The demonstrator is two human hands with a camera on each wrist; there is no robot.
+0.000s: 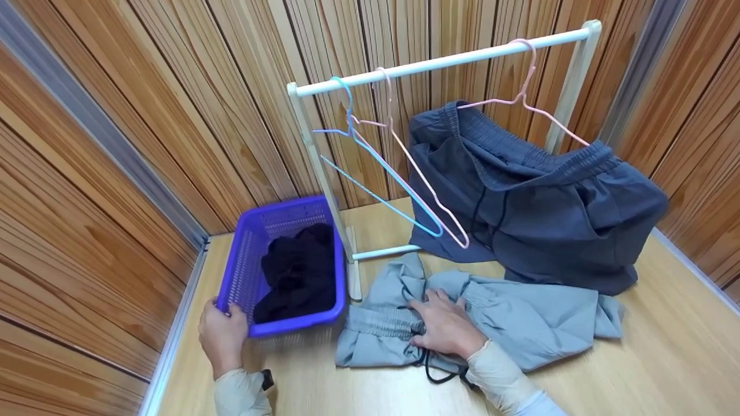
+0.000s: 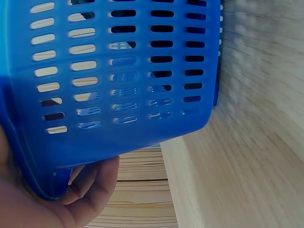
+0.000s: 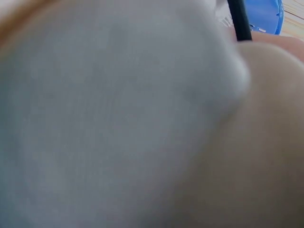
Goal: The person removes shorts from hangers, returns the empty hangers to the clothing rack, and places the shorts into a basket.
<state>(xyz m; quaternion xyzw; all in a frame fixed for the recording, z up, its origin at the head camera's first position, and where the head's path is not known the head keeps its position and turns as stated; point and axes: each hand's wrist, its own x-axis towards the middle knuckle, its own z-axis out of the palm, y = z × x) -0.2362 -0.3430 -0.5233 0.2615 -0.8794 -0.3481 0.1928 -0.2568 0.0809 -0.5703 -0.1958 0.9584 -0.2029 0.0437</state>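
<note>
My left hand [image 1: 224, 335] grips the near-left corner of a purple plastic basket [image 1: 340, 277], its fingers curled around the rim. The left wrist view shows the slotted wall of that basket [image 2: 137, 85], blue there, and curled fingers [image 2: 97, 185] under its lip. Inside lies a bunched black garment [image 1: 298, 271]. With fingers spread, my right hand [image 1: 448, 326] rests on light grey pants [image 1: 537, 318] near the gathered elastic waist. A black drawstring [image 1: 436, 378] trails from them. Blurred grey cloth [image 3: 109, 104] fills most of the right wrist view.
A small white rack [image 1: 457, 60] stands behind. Dark grey pants [image 1: 549, 219] hang at its right on a pink hanger [image 1: 523, 95]. Toward the left end hang a blue hanger [image 1: 381, 159] and another pink hanger [image 1: 413, 164]. Wood-patterned walls [image 1: 144, 115] enclose the wooden surface.
</note>
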